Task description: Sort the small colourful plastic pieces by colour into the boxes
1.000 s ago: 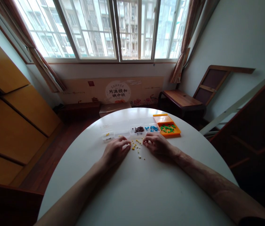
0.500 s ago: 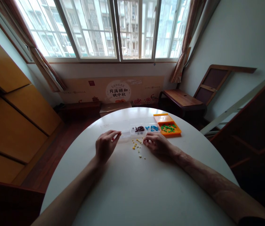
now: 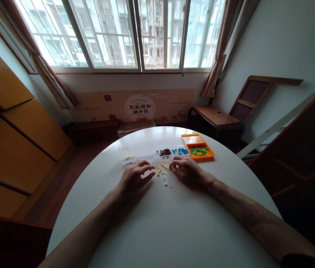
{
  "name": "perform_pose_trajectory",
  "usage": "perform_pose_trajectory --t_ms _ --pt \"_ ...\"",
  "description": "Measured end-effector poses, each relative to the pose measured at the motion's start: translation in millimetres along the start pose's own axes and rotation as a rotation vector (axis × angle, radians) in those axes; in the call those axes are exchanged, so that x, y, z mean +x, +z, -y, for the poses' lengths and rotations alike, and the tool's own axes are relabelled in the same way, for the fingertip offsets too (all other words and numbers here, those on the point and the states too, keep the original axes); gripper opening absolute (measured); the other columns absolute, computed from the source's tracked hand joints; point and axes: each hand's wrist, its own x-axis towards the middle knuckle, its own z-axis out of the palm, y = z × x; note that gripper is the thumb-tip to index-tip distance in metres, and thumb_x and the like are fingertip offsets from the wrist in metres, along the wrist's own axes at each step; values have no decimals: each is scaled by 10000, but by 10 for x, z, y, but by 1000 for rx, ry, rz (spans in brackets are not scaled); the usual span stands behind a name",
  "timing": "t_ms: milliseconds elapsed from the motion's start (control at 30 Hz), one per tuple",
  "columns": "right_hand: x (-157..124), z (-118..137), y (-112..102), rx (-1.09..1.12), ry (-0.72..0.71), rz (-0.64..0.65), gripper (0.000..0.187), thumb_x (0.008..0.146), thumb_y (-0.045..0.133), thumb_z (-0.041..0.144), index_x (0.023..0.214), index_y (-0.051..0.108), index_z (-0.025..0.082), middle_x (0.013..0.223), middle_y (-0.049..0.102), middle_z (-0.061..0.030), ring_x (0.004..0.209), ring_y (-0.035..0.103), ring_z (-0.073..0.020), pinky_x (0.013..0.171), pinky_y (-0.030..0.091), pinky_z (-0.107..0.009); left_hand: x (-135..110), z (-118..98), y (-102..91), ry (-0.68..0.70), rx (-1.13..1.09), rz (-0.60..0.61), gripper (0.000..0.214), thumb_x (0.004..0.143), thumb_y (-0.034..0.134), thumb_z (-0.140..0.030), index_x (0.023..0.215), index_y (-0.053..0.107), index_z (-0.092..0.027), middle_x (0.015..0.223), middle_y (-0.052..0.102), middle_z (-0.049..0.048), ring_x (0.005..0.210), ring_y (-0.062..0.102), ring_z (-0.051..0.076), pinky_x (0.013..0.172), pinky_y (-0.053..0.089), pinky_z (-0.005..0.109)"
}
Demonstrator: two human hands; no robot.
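Observation:
My left hand [image 3: 136, 176] is open over the table, thumb and fingers apart with nothing visible between them. Its fingertips are just left of a scatter of small yellow pieces [image 3: 158, 174]. On the other side of that scatter, my right hand [image 3: 185, 169] rests with its fingers curled and fingertips together; what they hold, if anything, is too small to make out. Behind both hands lies a clear plastic compartment box [image 3: 149, 160]. Dark brown pieces [image 3: 165, 152] and blue pieces [image 3: 180, 151] fill two compartments, and a few yellow pieces [image 3: 127, 158] lie at its left end.
An open orange case [image 3: 213, 156] with green pieces [image 3: 199, 150] stands at the right of the clear box. Everything sits on a round white table [image 3: 157, 230]. Beyond it are a wooden chair [image 3: 216, 115], a printed panel [image 3: 104, 106] and a window [image 3: 163, 37].
My left hand has moved right and toward me, from a pinch above the clear box to the loose yellow pieces, its fingers now parted. My right hand has stayed nearly still.

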Motion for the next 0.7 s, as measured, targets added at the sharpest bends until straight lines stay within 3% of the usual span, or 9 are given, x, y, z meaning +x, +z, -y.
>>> perform_pose_trajectory --t_ms 100,200,500,700 --pt "7 9 -6 4 -1 -2 110 990 712 144 963 780 226 936 729 -28 816 655 -157 760 494 -270 12 -60 56 36 -21 49 147 1014 762 -389 1089 854 -302 1099 806 42 895 745 202 837 561 325" --pt "5 -7 -5 10 -15 -5 108 985 716 136 965 780 222 928 725 -26 813 653 -157 766 495 -271 32 -104 72 14 -42 78 108 1011 754 -341 1007 853 -298 1056 805 26 841 724 181 790 541 299" --pt "16 34 -23 13 -4 -5 121 995 702 136 944 772 220 901 705 -15 750 615 -141 709 459 -266 48 -109 86 26 -57 48 188 1072 647 -275 948 785 -244 1003 790 24 766 681 156 747 492 284" --pt "-1 -22 12 8 -7 1 104 1013 699 168 957 768 222 911 713 -23 791 637 -153 739 474 -273 48 101 -156 -149 -3 -69 240 1109 593 -343 993 767 -225 1047 761 34 742 660 144 713 475 273"
